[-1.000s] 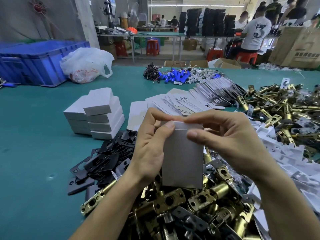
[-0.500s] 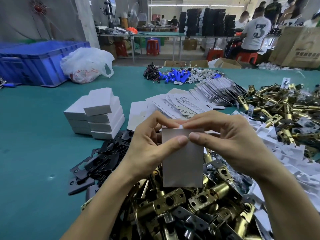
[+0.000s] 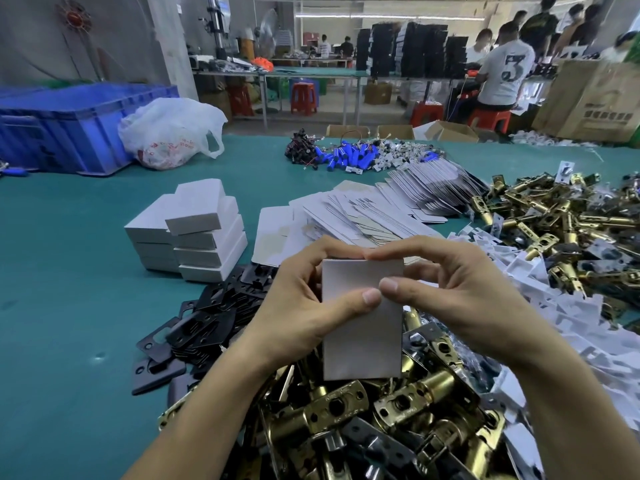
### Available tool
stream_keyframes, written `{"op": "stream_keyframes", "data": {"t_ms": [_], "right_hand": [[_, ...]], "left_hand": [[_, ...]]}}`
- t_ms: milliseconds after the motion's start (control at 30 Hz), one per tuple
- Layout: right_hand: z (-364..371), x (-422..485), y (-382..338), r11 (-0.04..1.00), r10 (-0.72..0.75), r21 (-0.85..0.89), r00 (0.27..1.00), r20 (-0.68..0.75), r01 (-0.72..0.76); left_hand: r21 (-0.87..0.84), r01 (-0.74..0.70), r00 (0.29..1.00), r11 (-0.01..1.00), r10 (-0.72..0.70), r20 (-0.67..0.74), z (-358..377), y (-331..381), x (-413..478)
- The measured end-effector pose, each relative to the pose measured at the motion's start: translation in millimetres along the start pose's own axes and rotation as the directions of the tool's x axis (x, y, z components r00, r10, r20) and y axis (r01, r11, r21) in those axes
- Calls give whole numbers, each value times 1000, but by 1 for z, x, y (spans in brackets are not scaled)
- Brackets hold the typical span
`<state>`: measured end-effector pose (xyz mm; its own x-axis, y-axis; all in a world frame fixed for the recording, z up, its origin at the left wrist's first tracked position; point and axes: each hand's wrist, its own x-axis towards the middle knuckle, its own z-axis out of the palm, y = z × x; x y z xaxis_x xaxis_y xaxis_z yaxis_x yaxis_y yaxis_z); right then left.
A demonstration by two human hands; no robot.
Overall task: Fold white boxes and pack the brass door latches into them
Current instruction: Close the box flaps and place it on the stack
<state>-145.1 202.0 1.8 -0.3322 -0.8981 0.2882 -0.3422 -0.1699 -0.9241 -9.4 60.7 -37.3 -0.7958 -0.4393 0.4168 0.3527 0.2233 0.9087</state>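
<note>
On the teal table (image 3: 69,271) a stack of folded white boxes (image 3: 194,233) stands at the left, with black strike plates (image 3: 201,323) strewn just in front of it. The left hand (image 3: 301,306) and the right hand (image 3: 460,292) are close together, both clamped on one white box (image 3: 362,341) held upright above a heap of brass door latches (image 3: 381,427) — thumbs meeting on its near face, forefingers curled over its top edge. Behind the hands flat box blanks (image 3: 363,216) lie fanned out, and to the right lie white plastic pieces (image 3: 554,306) and a second latch pile (image 3: 571,230).
</note>
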Motion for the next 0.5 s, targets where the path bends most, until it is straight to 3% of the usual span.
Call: {"op": "stream_keyframes", "data": {"t_ms": [100,233,333,500], "right_hand": [[0,-1,8,993,117,-23,993,-35,-118],[7,0,13,957,289,17,957,1,-289],[21,5,14,953,284,107,959,4,-283],[21,7,16,943,276,213,959,-61,-257]], "left_hand": [[1,27,982,1000,-27,-188,1,2,3],[-158,35,893,987,-102,-439,-9,6,10],[-213,57,888,975,-147,-435,-9,7,10],[-116,55,928,992,-94,-361,-4,3,8]]}}
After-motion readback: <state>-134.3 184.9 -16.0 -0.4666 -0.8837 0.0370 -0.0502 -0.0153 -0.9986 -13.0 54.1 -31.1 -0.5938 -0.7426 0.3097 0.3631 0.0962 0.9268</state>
